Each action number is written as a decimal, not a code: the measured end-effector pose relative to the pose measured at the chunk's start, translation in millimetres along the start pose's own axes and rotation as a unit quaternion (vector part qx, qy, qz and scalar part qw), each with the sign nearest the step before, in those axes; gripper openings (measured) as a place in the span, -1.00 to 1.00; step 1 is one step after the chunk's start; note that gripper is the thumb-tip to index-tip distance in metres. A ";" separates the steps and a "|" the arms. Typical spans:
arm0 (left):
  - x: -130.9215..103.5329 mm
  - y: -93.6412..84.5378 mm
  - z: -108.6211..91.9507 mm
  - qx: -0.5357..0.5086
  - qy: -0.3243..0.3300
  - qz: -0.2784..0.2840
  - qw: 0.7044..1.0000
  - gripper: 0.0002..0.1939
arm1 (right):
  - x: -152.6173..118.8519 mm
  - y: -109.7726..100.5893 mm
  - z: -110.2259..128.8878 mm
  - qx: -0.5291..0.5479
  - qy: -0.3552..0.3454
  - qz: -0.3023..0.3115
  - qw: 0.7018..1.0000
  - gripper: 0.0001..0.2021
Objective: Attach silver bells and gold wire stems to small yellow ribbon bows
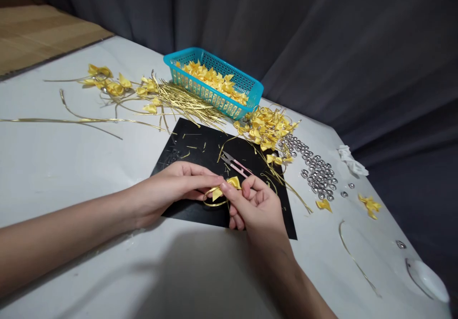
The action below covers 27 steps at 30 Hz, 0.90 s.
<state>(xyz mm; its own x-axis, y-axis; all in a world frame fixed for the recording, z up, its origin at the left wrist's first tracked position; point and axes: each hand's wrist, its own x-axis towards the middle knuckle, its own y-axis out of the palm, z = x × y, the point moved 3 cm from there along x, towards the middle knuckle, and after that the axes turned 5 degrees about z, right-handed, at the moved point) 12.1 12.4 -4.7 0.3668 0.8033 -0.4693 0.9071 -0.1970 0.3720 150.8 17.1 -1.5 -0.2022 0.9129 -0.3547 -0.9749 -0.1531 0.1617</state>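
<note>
Over the black mat (193,217), a yellow ribbon bow (234,182) with a loop of gold cord (214,205) is pinched between both hands. My left hand (182,180) comes from the left, its thumb and fingertips closed on the bow's left side. From the right, my right hand (255,202) presses its thumb against the bow near the middle, the other fingers curled. The fingers cover part of the bow and cord. Just beyond the hands lie thread snips (236,164) with pink handles, among short gold cord clippings on the mat.
A blue basket (255,90) of yellow bows stands at the back, with a bundle of gold cords (189,101) before it. Right of it are piled bows (268,125) and silver oval pieces (320,175). A white object (427,280) sits near the right edge.
</note>
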 end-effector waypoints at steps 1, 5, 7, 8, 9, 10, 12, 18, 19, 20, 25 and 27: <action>0.2 0.2 0.9 -0.010 -0.001 -0.004 1.000 -0.77 | -0.2 0.1 0.7 -0.001 0.000 -0.003 1.000 -0.53; -0.3 2.3 3.1 -0.014 0.008 -0.014 1.000 -0.81 | 0.7 -0.2 1.7 -0.007 0.001 -0.009 1.000 -0.53; -0.8 3.0 3.3 -0.013 0.022 -0.010 1.000 -0.80 | 2.3 -0.7 0.6 -0.006 0.011 0.000 1.000 -0.52; -1.1 3.0 3.3 -0.013 0.027 -0.009 1.000 -0.80 | 3.0 -0.9 -0.2 -0.004 0.019 0.009 1.000 -0.52; -1.4 2.9 3.0 -0.012 0.030 -0.007 0.999 -0.79 | 3.5 -1.3 -1.0 -0.004 0.029 0.016 0.999 -0.52; -1.7 2.7 2.6 -0.011 0.030 -0.005 0.999 -0.79 | 3.7 -1.8 -1.5 -0.006 0.036 0.020 0.999 -0.53; -2.7 2.9 1.5 -0.011 0.019 0.001 1.000 -0.81 | 2.8 -2.7 -1.1 -0.024 0.040 0.016 0.999 -0.53; -4.2 5.2 2.3 0.003 -0.010 -0.005 1.000 -0.83 | -4.0 2.2 4.6 -0.091 0.014 -0.014 0.996 -0.56; -3.6 4.4 3.7 0.019 -0.006 -0.019 1.000 -0.84 | -4.7 3.8 5.1 -0.093 0.009 -0.011 0.996 -0.58; -2.8 3.1 4.7 0.037 0.005 -0.036 0.999 -0.84 | -5.3 5.4 5.5 -0.093 0.004 -0.006 0.996 -0.61; -1.4 -4.1 3.7 0.107 0.092 -0.115 0.983 -0.81 | -6.6 8.0 5.2 -0.055 -0.036 0.003 0.998 -0.71; -2.4 -4.8 2.6 0.120 0.105 -0.129 0.979 -0.80 | -6.5 7.0 4.4 -0.051 -0.057 -0.013 0.997 -0.72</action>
<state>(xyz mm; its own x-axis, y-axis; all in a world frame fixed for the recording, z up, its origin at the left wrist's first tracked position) 7.5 9.9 -7.4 0.0919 0.9363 -0.3390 0.9955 -0.0786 0.0528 145.7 11.8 6.0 -0.1707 0.9531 -0.2498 -0.9852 -0.1612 0.0583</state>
